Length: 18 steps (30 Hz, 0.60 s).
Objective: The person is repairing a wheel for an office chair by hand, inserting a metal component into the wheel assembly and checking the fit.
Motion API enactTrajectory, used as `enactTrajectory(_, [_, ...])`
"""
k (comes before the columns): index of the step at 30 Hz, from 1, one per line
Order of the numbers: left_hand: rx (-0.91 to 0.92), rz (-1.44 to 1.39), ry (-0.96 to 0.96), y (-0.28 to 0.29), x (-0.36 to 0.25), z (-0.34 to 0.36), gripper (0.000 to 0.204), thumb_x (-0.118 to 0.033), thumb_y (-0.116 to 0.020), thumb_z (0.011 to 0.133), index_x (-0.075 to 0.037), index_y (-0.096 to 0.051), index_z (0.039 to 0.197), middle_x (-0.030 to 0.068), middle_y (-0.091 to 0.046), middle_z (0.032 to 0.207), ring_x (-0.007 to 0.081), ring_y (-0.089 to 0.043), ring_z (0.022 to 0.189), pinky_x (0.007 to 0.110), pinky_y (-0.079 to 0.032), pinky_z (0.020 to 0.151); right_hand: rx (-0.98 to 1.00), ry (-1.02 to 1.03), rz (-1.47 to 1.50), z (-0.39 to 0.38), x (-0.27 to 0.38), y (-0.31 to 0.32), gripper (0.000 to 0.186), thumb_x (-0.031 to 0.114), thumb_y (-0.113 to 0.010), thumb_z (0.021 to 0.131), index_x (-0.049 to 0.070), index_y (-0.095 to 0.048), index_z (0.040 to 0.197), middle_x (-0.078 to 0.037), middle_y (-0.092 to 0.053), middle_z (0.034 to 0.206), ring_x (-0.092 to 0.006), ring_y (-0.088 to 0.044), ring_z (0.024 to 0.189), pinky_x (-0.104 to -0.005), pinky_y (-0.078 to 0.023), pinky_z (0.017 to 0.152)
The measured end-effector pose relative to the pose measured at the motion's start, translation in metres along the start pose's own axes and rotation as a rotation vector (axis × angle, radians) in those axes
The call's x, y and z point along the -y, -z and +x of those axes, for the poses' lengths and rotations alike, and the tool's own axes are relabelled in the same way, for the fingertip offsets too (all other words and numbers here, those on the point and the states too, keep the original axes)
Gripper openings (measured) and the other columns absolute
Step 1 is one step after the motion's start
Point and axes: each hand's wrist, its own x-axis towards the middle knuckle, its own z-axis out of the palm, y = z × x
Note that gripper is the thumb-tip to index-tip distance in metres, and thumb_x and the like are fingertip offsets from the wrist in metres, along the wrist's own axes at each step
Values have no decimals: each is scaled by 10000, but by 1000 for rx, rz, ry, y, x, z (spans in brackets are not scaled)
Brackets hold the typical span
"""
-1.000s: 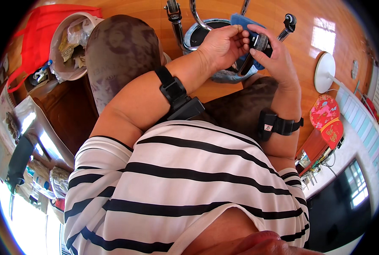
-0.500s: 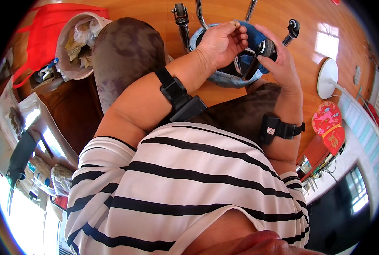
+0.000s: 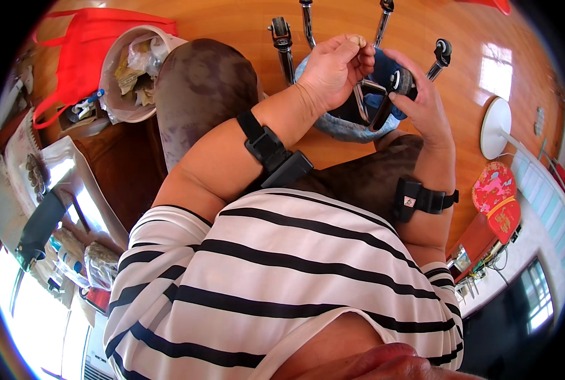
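An upturned stool with chrome legs [image 3: 284, 60] and a blue covered seat [image 3: 353, 131] stands on the floor between my knees. One of its caster wheels [image 3: 401, 82] is held by my right hand [image 3: 429, 107], thumb on the near side and fingers round the far side. My left hand [image 3: 333, 71] is just left of that wheel, thumb and fingertips pinched together and apart from the wheel. Whatever the pinch holds, if anything, is too small to make out. More casters, such as the black one [image 3: 443, 50] at the right, top the other legs.
To the left are a bin [image 3: 130, 115] with a bag liner and litter, and a red bag [image 3: 83, 54]. A white round base [image 3: 496, 128] stands on the floor at the right, near a red fan-shaped item [image 3: 494, 190]. A wooden cabinet [image 3: 114, 168] is beside my left knee.
The whole view has shifted slightly, so things appear lower and further right. Both hands keep almost the same pose: the right on the caster wheel, the left pinched beside it.
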Motion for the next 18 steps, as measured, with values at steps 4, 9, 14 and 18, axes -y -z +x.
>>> enactTrajectory(4, [55, 166, -157, -10, -14, -2, 137, -137, -480, 954, -29, -557, 920, 55, -588, 910, 156, -545, 811, 295, -474, 783, 5, 0, 6, 2, 2, 1, 595, 6, -545, 666, 33, -501, 1259, -81, -559, 1230, -172, -493, 1166, -293, -335, 1014])
enactTrajectory(9, [76, 350, -282, -13, -19, -2, 153, -160, -482, 961, -34, -563, 929, 44, -595, 918, 132, -545, 816, 275, -465, 776, 16, -20, 49, 2, -2, 3, 598, 0, -547, 664, 26, -497, 1259, -76, -557, 1233, -174, -491, 1166, -293, -332, 1014])
enactTrajectory(14, [108, 394, -327, -18, -26, -8, 148, -158, -474, 965, -44, -564, 934, 40, -593, 916, 126, -542, 814, 259, -454, 769, 53, -31, 39, 7, 3, 2, 600, -6, -550, 657, 19, -495, 1255, -73, -557, 1222, -169, -488, 1156, -290, -332, 1009])
enactTrajectory(18, [150, 407, -411, -35, -66, -33, 139, -134, -468, 961, -34, -558, 923, 67, -585, 895, 147, -546, 813, 268, -448, 768, 75, -36, 11, 9, -1, 4, 593, -9, -543, 655, 16, -499, 1245, -76, -544, 1228, -171, -471, 1165, -289, -322, 1011])
